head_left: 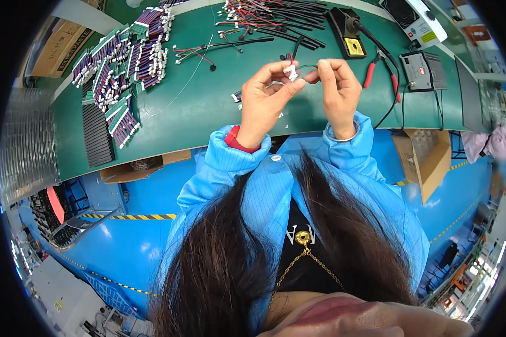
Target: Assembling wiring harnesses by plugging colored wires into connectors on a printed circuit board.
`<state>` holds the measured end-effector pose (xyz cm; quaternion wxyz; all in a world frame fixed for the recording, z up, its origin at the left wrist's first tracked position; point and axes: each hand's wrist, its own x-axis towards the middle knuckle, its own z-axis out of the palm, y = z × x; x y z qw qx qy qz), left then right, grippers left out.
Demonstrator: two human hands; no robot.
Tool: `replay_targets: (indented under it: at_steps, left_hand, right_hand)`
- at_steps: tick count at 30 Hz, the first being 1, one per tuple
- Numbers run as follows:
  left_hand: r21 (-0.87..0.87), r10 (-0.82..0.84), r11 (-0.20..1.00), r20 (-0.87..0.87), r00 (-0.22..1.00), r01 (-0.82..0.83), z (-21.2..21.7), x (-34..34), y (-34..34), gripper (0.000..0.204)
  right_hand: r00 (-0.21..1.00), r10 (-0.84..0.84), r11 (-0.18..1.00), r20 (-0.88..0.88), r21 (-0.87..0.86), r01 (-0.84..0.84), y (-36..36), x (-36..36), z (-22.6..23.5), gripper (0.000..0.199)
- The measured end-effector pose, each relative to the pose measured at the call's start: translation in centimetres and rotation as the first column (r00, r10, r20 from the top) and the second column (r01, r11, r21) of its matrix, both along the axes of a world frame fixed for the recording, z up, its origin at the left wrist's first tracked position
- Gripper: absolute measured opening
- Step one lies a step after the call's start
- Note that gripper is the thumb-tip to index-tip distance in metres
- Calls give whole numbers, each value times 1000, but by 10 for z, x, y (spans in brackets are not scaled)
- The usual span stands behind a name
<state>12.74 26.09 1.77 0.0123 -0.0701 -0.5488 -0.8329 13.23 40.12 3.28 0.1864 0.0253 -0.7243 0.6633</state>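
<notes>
Over the green bench, my left hand (267,98) is closed, pinching a small white wire connector (290,72) between thumb and fingers. Red and dark wires run out of the connector on its far side. My right hand (338,92) is just to the right, its thumb and forefinger pressed together on a thin dark green wire (307,66) that stretches toward the connector. Where that wire ends inside my fingers is hidden. A short wired connector piece (237,96) and a few small white bits lie on the bench beside my left hand.
Many wired connector boards (132,62) are piled at the left, near a stack of black strips (98,132). Black-sleeved cables (281,19) lie at the back. On the right are a soldering iron stand (346,33), red-handled pliers (371,73) and a control box (421,71) with cords.
</notes>
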Motion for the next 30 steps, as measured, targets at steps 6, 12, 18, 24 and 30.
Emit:
replay_targets:
  at_steps: [6, 12, 18, 24, 30]
  left_hand:
    - [177, -112, 980, 115, 987, 90, -6, 8, 4, 20]
    - [389, -247, 907, 179, 952, 162, -14, 14, 4, 16]
    - [483, -294, 861, 211, 932, 162, -24, 19, 3, 17]
    - [527, -357, 831, 258, 898, 178, -20, 23, 2, 16]
    - [514, -314, 849, 297, 902, 126, -26, 24, 5, 16]
  right_hand:
    - [993, -49, 957, -107, 280, 78, 5, 17, 1, 9]
    - [917, -11, 873, -399, 443, 203, 1, 13, 2, 16]
    - [902, 71, 896, -425, 425, 130, -9, 15, 0, 22]
    - [923, 36, 924, -384, 365, 115, -4, 16, -6, 19]
    - [982, -52, 969, -184, 230, 94, -4, 26, -4, 11]
